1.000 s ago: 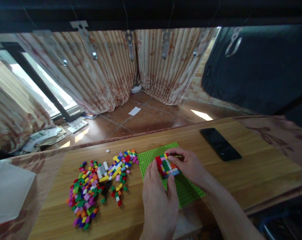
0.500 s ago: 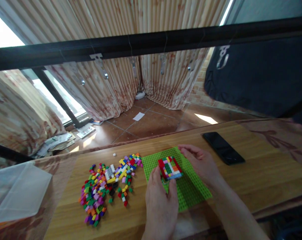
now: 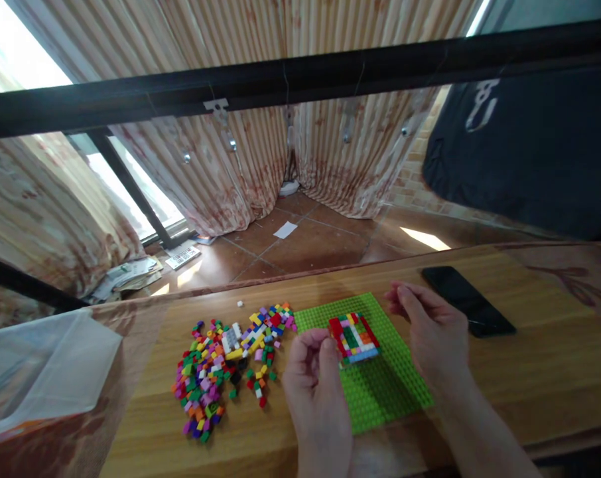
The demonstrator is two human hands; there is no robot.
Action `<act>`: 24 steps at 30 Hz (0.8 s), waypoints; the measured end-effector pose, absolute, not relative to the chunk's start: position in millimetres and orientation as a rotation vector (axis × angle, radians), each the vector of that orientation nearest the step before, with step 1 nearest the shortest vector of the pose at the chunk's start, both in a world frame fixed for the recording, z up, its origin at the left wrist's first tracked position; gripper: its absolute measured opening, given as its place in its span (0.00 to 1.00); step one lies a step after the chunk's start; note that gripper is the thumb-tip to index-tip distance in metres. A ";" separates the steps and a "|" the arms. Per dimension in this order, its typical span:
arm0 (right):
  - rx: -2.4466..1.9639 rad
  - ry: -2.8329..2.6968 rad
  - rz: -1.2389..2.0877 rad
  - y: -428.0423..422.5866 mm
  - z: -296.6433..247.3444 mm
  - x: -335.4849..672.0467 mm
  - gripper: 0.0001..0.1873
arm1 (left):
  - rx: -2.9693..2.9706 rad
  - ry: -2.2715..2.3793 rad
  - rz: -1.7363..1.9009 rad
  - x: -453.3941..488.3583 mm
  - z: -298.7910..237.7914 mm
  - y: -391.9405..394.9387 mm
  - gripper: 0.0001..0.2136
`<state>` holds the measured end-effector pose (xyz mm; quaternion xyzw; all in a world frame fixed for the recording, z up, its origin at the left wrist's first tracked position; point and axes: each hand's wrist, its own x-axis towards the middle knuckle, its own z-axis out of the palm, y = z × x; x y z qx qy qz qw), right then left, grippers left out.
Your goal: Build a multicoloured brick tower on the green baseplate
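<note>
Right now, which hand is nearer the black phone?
Right. The right hand is just left of the phone, over the green baseplate's right edge. The left hand is farther off, across the brick build, nearer the loose bricks.

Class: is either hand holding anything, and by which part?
Right hand holds nothing. Left hand is curled beside the build; whether it pinches a brick cannot be told.

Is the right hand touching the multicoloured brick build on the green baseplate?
Apart. The head view shows a bare strip of green baseplate between the right hand and the brick build; the hand sits off to the build's right.
</note>
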<state>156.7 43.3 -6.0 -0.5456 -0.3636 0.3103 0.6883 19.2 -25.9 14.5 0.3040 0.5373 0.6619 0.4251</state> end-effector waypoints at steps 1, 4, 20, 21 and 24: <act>-1.196 -0.822 0.673 41.4 -4.3 155.3 0.08 | 0.802 1.360 1.670 18.4 15.3 -27.8 0.03; -1.092 -0.894 0.662 31.5 1.7 149.8 0.05 | 1.146 1.383 1.694 18.9 17.1 -39.4 0.04; -0.958 -1.681 0.837 0.8 -0.7 117.1 0.10 | 1.229 1.259 1.790 17.6 23.4 -46.0 0.11; -0.954 -1.683 0.853 -0.5 2.1 114.0 0.10 | 1.268 1.302 1.789 16.9 22.9 -47.5 0.11; -1.003 -1.716 0.963 -11.1 4.4 99.7 0.13 | 1.418 1.415 1.776 17.3 17.6 -53.7 0.10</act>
